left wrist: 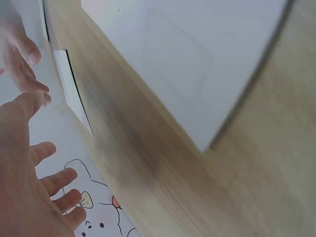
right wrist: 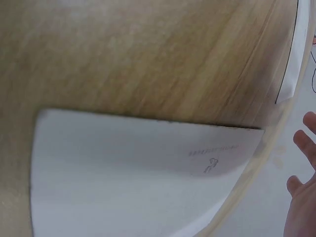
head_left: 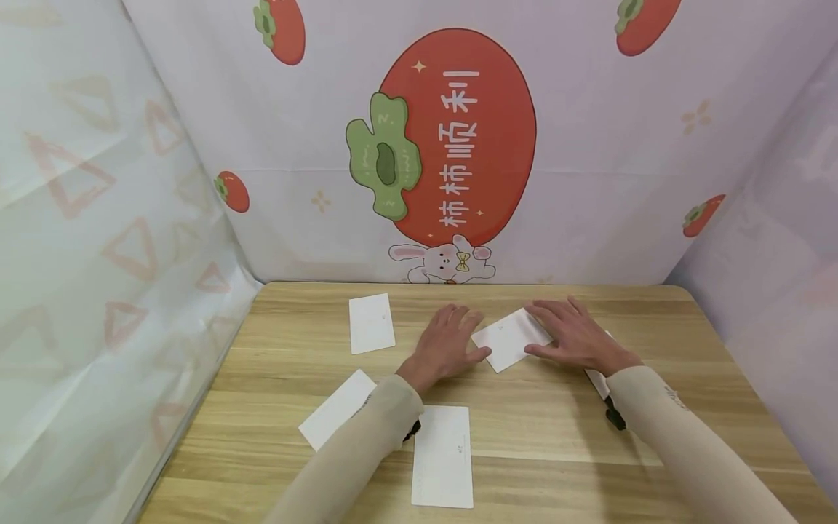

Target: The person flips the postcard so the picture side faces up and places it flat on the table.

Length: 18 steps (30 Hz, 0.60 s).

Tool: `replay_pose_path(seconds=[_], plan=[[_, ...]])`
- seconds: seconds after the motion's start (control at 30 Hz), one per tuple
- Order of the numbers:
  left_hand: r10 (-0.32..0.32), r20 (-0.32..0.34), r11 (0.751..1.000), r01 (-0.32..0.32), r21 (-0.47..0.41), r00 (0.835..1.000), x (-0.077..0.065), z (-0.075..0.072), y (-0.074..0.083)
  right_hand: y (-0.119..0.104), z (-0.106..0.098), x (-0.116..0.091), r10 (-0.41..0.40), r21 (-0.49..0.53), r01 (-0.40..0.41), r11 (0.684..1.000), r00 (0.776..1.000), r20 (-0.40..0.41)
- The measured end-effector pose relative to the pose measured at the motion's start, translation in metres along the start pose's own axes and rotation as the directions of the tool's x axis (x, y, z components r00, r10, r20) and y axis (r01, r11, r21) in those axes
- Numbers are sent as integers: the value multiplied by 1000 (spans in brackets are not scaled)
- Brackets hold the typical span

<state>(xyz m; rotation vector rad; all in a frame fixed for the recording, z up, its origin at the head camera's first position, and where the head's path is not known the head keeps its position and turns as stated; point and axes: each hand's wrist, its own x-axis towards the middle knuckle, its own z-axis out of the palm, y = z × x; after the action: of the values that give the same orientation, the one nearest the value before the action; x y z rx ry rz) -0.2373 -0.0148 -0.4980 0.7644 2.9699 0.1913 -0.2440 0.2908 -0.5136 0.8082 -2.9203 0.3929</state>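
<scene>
A white card [head_left: 513,339] with a small mark on it lies tilted near the back of the table, between the two hands. The left hand [head_left: 448,342] is at its left side, fingers spread and holding nothing; the left wrist view shows this palm [left wrist: 24,173] apart from the tabletop. Over the card's right end is the right hand [head_left: 572,335], thumb and fingers apart; whether they touch the card I cannot tell. In the right wrist view its fingers [right wrist: 306,145] are loosely bent. Another white card [head_left: 597,380] is partly hidden beneath the right forearm.
More white cards lie about: one at the back left [head_left: 372,324], one partly under the left sleeve [head_left: 337,409], one at the front middle [head_left: 442,458]. The wooden table [head_left: 537,466] meets a printed cloth backdrop [head_left: 589,145] behind, with cloth walls on both sides.
</scene>
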Motion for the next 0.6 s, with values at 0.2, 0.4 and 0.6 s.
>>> replay_pose_path(seconds=[0.2,0.4,0.6], plan=[[12,17,999,-12,29,1000,0,4,11,4,1,-4,-60,-13,59,998,998,-30],[21,26,999,-23,45,999,-1,8,21,7,3,-5,-72,-4,72,997,997,-15],[17,40,998,-19,68,999,-1,10,29,8,4,-5,-48,4,48,999,998,42]])
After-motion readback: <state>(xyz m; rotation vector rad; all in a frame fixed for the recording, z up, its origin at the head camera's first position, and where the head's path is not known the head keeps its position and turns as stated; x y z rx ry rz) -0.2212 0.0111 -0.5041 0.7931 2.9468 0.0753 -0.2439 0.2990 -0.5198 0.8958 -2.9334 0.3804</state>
